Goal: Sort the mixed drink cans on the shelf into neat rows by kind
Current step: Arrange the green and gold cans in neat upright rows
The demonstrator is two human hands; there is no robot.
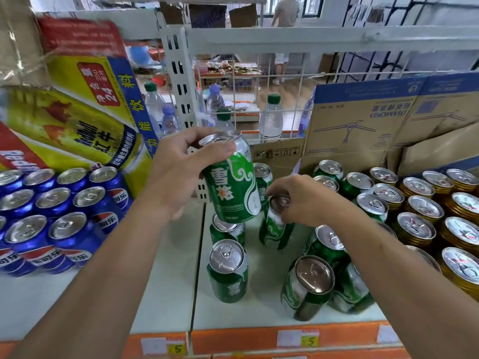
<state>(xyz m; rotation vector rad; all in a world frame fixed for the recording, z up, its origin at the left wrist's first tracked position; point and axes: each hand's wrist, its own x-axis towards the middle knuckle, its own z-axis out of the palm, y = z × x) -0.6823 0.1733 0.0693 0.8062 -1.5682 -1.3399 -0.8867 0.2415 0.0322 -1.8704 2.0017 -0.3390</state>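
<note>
Near edge: loose green aluminium cans stand on the pale metal shelf.
Middle: right hand grips the top of a standing green can.
Farther left: left hand holds a raised green can above the shelf.
Flanks: blue cola cans left, gold cans right.

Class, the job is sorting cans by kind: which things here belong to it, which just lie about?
Belong: left hand holding lifted green can; right hand gripping second green can; blue cans; gold cans.
Lying about: water bottles; cardboard box; price tags.
</note>
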